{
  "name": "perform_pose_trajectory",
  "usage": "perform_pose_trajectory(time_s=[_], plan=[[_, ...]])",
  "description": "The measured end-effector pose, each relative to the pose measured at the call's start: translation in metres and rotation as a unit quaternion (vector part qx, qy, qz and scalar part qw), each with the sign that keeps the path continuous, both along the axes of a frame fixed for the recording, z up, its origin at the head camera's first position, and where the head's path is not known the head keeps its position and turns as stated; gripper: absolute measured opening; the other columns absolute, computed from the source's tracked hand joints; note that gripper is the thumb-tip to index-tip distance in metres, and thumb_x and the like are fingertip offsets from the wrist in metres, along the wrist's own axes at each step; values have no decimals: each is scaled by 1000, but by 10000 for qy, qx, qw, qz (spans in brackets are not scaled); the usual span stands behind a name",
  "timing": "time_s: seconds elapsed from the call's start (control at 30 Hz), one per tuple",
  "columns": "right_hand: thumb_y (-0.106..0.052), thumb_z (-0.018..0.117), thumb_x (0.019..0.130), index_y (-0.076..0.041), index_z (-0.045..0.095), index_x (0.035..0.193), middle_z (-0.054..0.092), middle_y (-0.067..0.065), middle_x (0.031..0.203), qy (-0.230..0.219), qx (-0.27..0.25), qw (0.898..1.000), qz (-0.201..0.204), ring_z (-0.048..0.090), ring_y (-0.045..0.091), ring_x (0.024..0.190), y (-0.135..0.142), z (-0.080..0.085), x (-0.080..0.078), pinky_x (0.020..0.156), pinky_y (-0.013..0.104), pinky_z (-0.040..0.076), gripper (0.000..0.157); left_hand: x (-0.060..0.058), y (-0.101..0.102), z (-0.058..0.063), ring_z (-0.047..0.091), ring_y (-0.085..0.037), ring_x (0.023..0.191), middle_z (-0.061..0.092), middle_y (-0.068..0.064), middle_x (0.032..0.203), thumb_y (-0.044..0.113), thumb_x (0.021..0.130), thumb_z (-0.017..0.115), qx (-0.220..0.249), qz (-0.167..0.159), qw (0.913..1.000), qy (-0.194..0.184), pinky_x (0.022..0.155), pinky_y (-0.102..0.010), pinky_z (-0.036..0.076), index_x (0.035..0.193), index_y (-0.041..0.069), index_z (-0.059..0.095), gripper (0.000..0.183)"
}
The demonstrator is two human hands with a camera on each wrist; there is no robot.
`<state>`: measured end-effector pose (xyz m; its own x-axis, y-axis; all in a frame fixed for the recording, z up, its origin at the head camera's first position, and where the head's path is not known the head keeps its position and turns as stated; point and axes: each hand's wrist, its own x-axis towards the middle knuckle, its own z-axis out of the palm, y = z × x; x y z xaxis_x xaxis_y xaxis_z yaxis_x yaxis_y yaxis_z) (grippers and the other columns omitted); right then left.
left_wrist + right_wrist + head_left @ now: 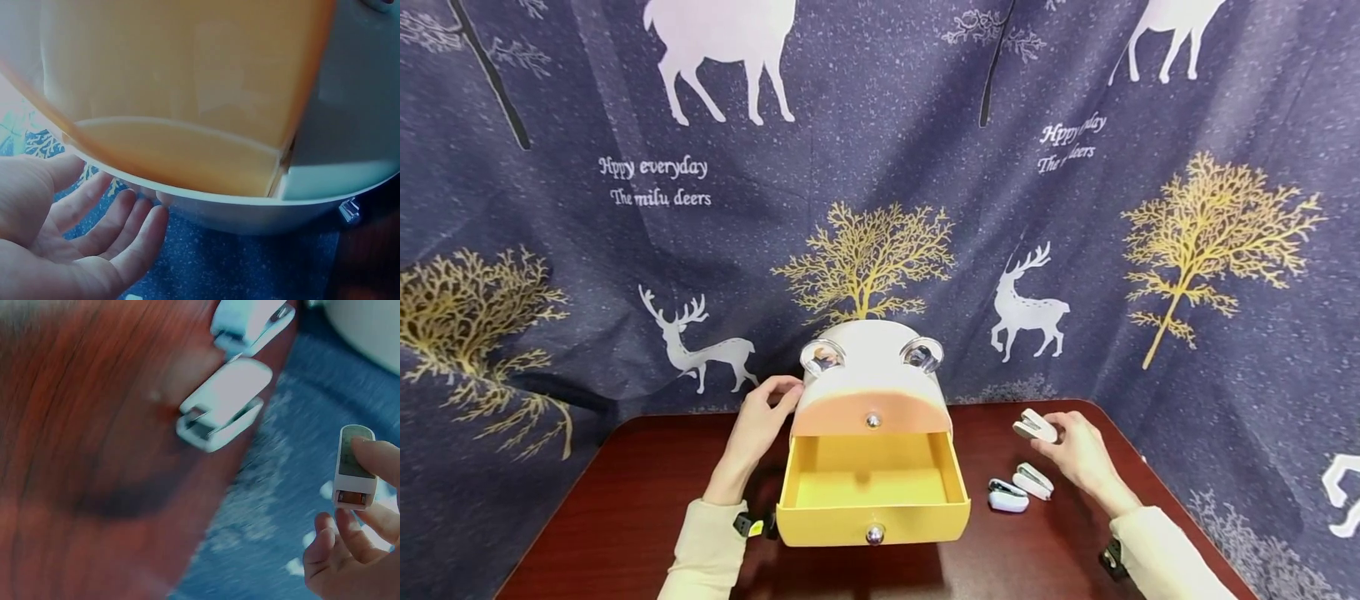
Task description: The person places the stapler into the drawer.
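A white mini stapler (1035, 426) is pinched between the thumb and fingers of my right hand (1082, 454), above the table's right side. In the right wrist view, the held stapler (355, 462) shows a grey top. My left hand (762, 423), fingers loosely bent, is at the left side of a white, animal-faced drawer box (872, 358); whether it touches the box is unclear. The box's yellow lower drawer (827, 527) is pulled out and bare inside. Right of it lie a second white stapler (1032, 481) and a pale blue stapler (1007, 497).
The orange upper drawer (842, 414) is closed. A dark red table (647, 492) carries everything. Behind the box hangs a dark blue cloth (865, 167) printed with deer and trees, close to the table's back edge.
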<state>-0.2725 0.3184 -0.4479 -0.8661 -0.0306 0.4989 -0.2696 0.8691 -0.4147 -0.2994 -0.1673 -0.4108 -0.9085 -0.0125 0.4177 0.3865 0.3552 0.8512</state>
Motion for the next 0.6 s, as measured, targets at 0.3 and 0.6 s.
perform_pose_trajectory(time_s=[0.3, 0.6], plan=[[-8, 87, 67, -3, 70, 101, 62, 6, 94, 694, 279, 9951, 652, 61, 26, 87, -34, 25, 28, 75, 45, 49, 39, 0, 0, 0, 62, -22, 93, 66, -12, 105, 21, 97, 63, -41, 53, 9999, -85, 81, -24, 49, 113, 4, 67, 23], [-11, 89, 67, -8, 70, 104, 61, -4, 95, 1112, 377, 9880, 1002, 60, 16, 86, -57, 46, 49, 75, 35, 49, 42, 1, 2, 1, 61, -21, 93, 66, -12, 110, 23, 98, 62, 149, -103, 9995, -255, 80, -21, 50, 114, 3, 66, 26]])
